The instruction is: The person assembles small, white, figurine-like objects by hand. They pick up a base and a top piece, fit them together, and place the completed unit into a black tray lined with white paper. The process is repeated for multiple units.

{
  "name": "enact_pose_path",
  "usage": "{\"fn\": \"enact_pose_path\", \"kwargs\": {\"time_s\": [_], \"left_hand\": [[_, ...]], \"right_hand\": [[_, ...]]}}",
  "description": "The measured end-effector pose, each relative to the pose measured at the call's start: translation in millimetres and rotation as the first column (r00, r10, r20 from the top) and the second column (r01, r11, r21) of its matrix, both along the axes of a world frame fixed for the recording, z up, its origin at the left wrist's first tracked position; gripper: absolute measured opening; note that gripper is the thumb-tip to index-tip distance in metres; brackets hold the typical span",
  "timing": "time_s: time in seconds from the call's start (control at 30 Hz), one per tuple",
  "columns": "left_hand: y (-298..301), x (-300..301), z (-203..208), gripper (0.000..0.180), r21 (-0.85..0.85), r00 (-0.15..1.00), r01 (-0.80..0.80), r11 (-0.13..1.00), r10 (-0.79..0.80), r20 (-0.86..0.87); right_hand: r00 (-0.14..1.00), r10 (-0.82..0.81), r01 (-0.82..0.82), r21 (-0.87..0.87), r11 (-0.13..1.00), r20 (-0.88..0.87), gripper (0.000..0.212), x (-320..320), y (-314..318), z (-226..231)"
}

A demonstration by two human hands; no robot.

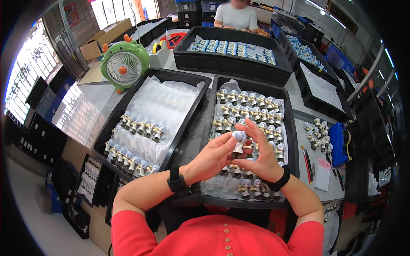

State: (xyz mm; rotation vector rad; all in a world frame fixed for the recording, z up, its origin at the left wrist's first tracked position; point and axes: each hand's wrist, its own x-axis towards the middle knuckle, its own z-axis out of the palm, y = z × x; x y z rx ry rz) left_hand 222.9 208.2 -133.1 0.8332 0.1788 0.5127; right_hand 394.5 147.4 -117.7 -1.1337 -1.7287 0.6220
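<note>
Between my two hands, above the right black tray [292, 141], is a small figurine [239, 144] with pale blue-grey hair and a white body. My left hand [209, 157] pinches it from the left with thumb and fingers. My right hand [262, 160] curves round its right side, index finger and thumb held apart near its head and base; some of its fingertips lie behind the figurine. Rows of similar figurines [252, 100] stand on white lining in the tray below, partly hidden by my hands.
A left tray [194, 100] holds two rows of figurines [141, 126]. A green fan [124, 64] stands behind it. Right of me are loose figurines [318, 132], pens [307, 164], a paper slip [322, 177] and a blue bin [338, 145]. Across the table, a person [236, 17] sits behind another tray [230, 68].
</note>
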Motion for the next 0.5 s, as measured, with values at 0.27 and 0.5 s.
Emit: {"fn": "enact_pose_path", "kwargs": {"time_s": [0.27, 0.5], "left_hand": [[0.6, 0.5, 2.6, 0.047, -0.023, 1.0, 0.006, 1.0, -0.005, 0.021], [1.1, 0.9, 0.4, 0.047, -0.02, 0.999, -0.01, 1.0, 0.011, 0.031]], "right_hand": [[0.995, -0.044, 0.042, 0.02, 0.999, 0.091, 0.092, 0.3, -0.5, 2.7], [0.992, -0.037, 0.035, 0.025, 0.999, 0.117, 0.088, 0.7, 0.7, 4.1]]}}
